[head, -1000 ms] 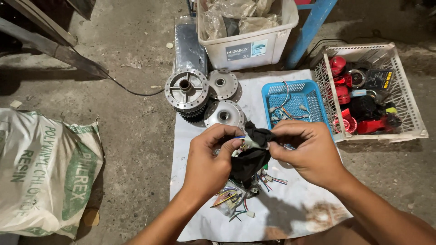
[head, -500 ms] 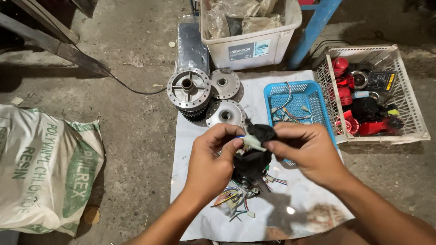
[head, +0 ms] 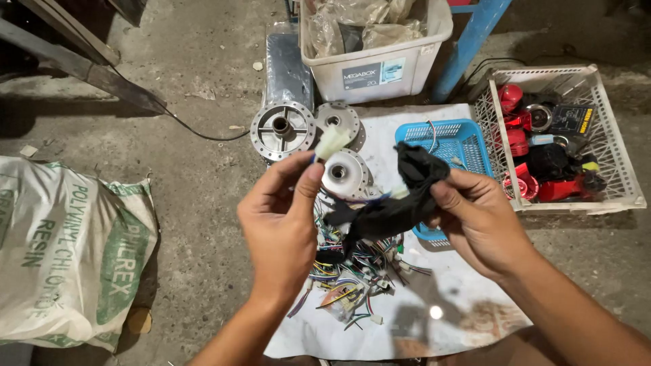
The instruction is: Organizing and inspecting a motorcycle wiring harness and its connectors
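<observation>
A small white plastic wire connector [head: 331, 141] sits pinched between thumb and fingertips of the left hand [head: 281, 224], raised above the middle of the white cloth sheet [head: 400, 318]. Its wires run down into the black-taped wiring harness [head: 393, 203], which the right hand [head: 475, 220] clasps with curled fingers near the sheet's right edge. The step looks like sorting out 1 plug from the loom; next calls for a steady pull along the wires. Silver wheel hubs [head: 282, 129] lie at the sheet's far-left corner, a blue plastic basket [head: 468, 139] at its far-right.

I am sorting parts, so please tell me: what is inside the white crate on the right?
The white crate holds red parts, black parts and a round metal piece. Whatever lies beneath them is covered.
</observation>
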